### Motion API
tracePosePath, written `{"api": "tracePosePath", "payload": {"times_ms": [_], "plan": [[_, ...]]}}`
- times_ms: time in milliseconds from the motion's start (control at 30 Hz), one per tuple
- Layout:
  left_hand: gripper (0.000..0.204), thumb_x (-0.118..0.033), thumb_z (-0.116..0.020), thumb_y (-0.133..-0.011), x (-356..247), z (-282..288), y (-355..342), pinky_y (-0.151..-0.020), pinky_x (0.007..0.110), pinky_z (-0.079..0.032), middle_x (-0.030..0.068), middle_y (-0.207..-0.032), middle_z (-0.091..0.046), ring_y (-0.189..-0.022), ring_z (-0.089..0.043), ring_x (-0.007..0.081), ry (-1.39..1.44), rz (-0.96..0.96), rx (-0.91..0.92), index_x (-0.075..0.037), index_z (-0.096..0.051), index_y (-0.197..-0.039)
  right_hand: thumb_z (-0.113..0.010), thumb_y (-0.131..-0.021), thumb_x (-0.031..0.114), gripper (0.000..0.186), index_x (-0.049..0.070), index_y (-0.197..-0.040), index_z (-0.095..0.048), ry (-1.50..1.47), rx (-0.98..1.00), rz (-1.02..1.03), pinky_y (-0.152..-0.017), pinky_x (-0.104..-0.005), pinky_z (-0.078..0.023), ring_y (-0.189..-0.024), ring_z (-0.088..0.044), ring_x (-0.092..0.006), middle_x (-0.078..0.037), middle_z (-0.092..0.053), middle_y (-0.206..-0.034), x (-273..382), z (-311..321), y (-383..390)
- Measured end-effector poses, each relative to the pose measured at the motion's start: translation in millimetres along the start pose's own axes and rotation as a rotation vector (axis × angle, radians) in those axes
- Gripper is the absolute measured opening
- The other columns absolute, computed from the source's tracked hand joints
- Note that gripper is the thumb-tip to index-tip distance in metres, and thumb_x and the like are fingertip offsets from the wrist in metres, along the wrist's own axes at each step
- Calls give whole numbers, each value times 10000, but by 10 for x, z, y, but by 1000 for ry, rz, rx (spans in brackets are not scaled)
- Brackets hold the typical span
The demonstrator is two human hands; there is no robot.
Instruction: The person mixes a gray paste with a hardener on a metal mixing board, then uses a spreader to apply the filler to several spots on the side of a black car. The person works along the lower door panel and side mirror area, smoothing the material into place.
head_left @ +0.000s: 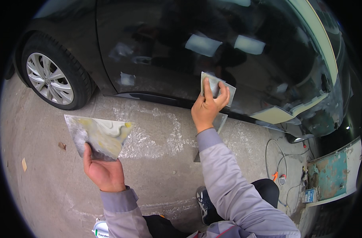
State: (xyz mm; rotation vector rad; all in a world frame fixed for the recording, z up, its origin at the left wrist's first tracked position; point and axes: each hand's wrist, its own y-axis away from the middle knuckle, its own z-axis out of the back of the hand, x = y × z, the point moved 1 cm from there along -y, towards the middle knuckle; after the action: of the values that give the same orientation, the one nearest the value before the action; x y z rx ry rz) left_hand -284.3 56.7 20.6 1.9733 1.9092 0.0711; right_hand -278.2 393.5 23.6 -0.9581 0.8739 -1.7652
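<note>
A paste-smeared board [97, 137] and a flat plate [214, 84] are held apart beside a black door [157, 43].
The board is pinched at its lower edge by the grip of the left hand [105, 172], above the floor [161, 174], with room left between its edges and the wheel [50, 79]. The plate is held under the spread fingers of the right hand [208, 109], near the door's lower edge; whether the door is touched cannot be told.
</note>
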Motion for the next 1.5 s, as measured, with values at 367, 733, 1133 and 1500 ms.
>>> {"api": "tracePosePath", "payload": {"times_ms": [367,733,1133,1500], "plan": [[475,-246,-541,-1099,2,-22,37,-1227,497,-403,111,-1562,-559,-1433,-539,293,8,9,20,-20,-516,-1517,-674,-882,-44,556,241,-1354,-742,-51,117,-51,-1217,-549,-303,-1460,-338,-476,-225,-466,-1515,-204,270,436],[461,-232,-541,-1101,55,-58,129,-1227,484,-404,102,-1555,-565,-1418,-550,283,-27,38,33,-25,-518,-1512,-653,-842,-51,583,240,-1335,-758,3,157,-15,-1222,-559,-302,-1450,-361,-487,-229,-490,-1500,-662,274,801],[467,-218,-554,-1096,45,-37,118,-1257,504,-364,97,-1579,-554,-1448,-526,292,-15,55,46,-37,-514,-1525,-681,-801,51,566,305,-1302,-751,219,224,411,-1137,-544,-403,-1444,-407,-412,-130,-555,-1478,-1075,402,600],[467,-232,-528,-1101,175,-121,161,-1243,503,-373,115,-1565,-559,-1447,-524,295,-5,77,88,-19,-514,-1516,-658,-863,150,425,132,-1279,-742,335,416,936,-1104,-431,-471,-1528,-408,-311,-85,-566,-1528,-1076,578,9]]}}
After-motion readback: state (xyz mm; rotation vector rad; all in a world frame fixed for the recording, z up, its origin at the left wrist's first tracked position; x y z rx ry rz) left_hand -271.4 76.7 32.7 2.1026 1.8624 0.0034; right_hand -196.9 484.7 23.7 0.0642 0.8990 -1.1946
